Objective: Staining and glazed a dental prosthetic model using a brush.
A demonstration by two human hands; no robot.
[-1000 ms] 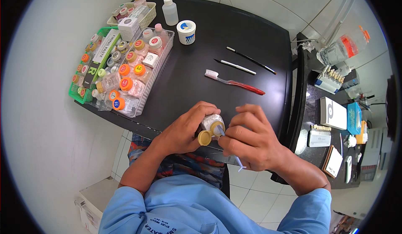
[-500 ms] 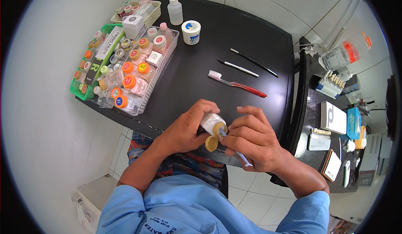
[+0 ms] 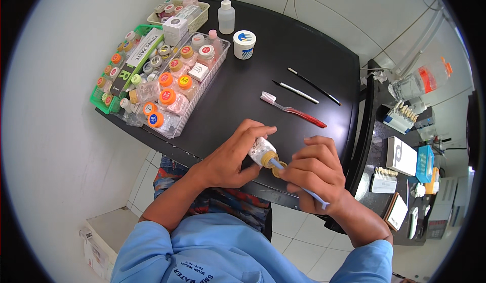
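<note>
Over the table's front edge, my left hand [image 3: 230,156] is closed round a small clear bottle [image 3: 259,148] with whitish contents and a tan neck. The bottle tilts, its mouth toward my right hand. Between the fingers of my right hand [image 3: 319,174] is a thin pale blue plastic stick [image 3: 315,196]. One end of the stick is at the bottle's mouth, and the other sticks out below my fingers. Just beside the mouth shows a tan cap [image 3: 279,169], partly hidden by the stick and my fingers; whether it is joined to the bottle I cannot tell.
Baskets of small jars, the nearer one a clear basket [image 3: 205,78], stand at the left. Behind are a squeeze bottle [image 3: 226,17] and white tub [image 3: 244,45]. A red toothbrush [image 3: 293,111], white-handled brush [image 3: 298,92] and black brush [image 3: 314,85] lie ahead. A crowded side counter [image 3: 372,146] is right.
The bottle has tipped further toward my right hand. Its tan cap has shifted from the left of the mouth to just below it. The whole view has shifted slightly.
</note>
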